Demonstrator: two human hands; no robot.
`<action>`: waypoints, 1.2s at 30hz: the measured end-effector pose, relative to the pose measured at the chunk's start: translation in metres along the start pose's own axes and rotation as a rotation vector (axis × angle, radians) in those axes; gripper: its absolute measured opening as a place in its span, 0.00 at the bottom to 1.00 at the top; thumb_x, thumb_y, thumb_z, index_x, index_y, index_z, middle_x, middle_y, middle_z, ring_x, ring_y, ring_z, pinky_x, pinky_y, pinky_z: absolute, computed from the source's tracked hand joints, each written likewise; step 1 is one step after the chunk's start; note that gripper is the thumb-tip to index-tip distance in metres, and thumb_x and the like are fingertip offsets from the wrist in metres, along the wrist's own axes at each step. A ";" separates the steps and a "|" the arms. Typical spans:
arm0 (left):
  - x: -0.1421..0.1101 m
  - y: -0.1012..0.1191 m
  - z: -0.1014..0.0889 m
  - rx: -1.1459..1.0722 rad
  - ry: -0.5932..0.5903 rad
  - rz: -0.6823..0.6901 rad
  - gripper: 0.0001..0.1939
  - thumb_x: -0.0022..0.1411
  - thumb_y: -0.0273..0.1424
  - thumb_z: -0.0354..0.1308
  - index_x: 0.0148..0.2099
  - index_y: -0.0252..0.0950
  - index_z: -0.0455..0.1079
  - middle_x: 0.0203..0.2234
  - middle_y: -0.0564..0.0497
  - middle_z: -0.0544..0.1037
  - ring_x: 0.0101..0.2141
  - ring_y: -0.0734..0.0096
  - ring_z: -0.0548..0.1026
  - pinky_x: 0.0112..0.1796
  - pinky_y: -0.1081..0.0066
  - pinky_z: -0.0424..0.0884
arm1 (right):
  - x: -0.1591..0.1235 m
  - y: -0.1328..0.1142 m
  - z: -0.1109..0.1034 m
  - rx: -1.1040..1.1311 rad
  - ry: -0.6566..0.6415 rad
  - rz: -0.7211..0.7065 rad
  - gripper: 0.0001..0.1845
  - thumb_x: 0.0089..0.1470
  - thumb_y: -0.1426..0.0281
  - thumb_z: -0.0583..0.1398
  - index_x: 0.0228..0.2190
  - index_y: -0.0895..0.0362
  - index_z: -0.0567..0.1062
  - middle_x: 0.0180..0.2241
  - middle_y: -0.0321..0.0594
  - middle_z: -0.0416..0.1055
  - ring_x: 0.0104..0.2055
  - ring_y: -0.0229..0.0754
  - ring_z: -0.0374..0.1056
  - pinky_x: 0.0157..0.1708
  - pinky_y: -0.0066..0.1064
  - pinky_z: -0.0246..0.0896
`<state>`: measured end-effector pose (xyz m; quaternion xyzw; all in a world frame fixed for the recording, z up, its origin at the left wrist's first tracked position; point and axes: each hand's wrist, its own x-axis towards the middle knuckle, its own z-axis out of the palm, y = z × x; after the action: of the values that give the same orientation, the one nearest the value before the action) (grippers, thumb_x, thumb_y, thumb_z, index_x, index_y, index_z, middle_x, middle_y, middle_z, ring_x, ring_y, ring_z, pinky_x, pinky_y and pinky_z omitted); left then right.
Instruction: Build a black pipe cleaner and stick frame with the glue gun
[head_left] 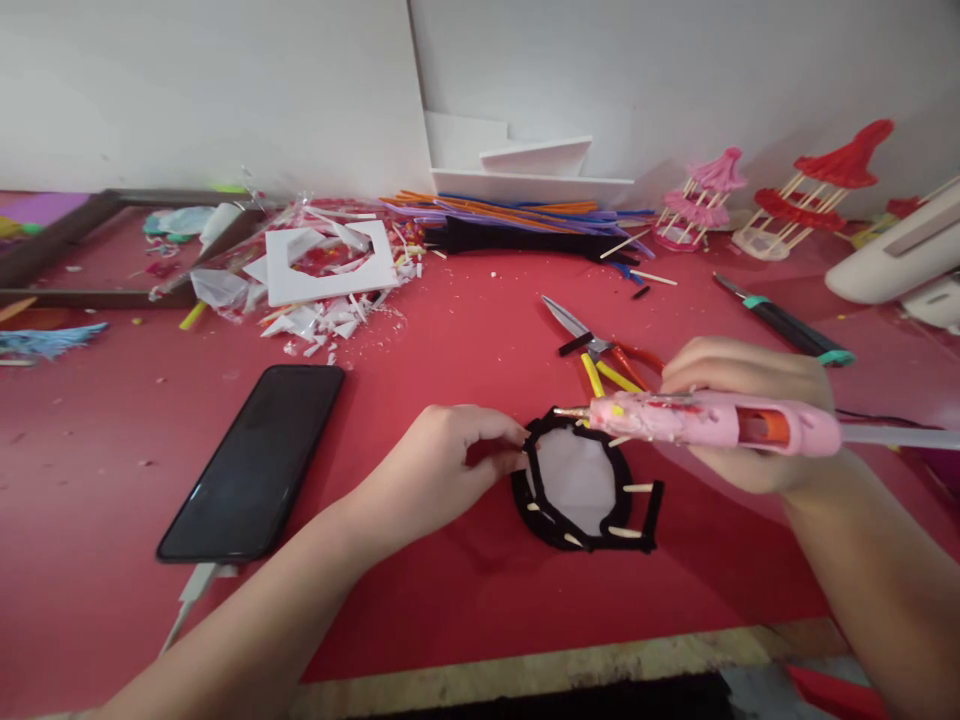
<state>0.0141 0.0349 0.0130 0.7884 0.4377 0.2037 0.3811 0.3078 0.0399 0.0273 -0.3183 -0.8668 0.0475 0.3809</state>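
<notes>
My right hand [750,400] is wrapped round a pink hot glue gun [660,418], with a glue stick coming out of its back end. The metal nozzle points left, over the top rim of a small craft piece [577,480]. That piece has a pale round middle, a fuzzy black pipe-cleaner border and several short wooden sticks around it. Between thumb and fingertips, my left hand [465,450] pinches the left upper edge of the black border. A loop of black pipe cleaner on sticks [652,515] juts out at the lower right.
A phone [251,465] on a cable lies left. Scissors [574,325] and a craft knife [787,325] lie beyond my right hand. Farther back are a white cut-out board [281,270] amid scraps, pipe cleaners [517,215], and pink [701,200] and red [814,190] tiered models.
</notes>
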 end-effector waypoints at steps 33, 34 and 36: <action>-0.001 0.001 -0.001 0.002 -0.032 -0.056 0.04 0.60 0.31 0.62 0.37 0.41 0.78 0.33 0.59 0.84 0.33 0.75 0.80 0.35 0.76 0.69 | 0.001 -0.003 0.002 -0.047 -0.067 0.072 0.08 0.47 0.77 0.62 0.26 0.55 0.67 0.26 0.37 0.68 0.25 0.37 0.63 0.23 0.31 0.56; 0.000 0.001 -0.001 0.003 -0.033 -0.058 0.04 0.60 0.31 0.62 0.37 0.41 0.78 0.33 0.59 0.84 0.33 0.74 0.80 0.35 0.76 0.69 | 0.001 -0.003 0.002 -0.042 -0.067 0.078 0.08 0.47 0.76 0.62 0.26 0.55 0.67 0.26 0.38 0.68 0.25 0.37 0.62 0.23 0.31 0.55; 0.000 0.001 -0.001 0.002 -0.033 -0.063 0.04 0.60 0.31 0.62 0.37 0.41 0.78 0.33 0.59 0.84 0.33 0.74 0.80 0.35 0.76 0.69 | 0.001 -0.003 0.002 -0.039 -0.069 0.083 0.07 0.47 0.76 0.62 0.26 0.55 0.67 0.26 0.38 0.68 0.25 0.37 0.62 0.22 0.31 0.55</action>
<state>0.0137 0.0354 0.0144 0.7780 0.4561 0.1784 0.3936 0.3042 0.0386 0.0275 -0.3595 -0.8664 0.0573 0.3419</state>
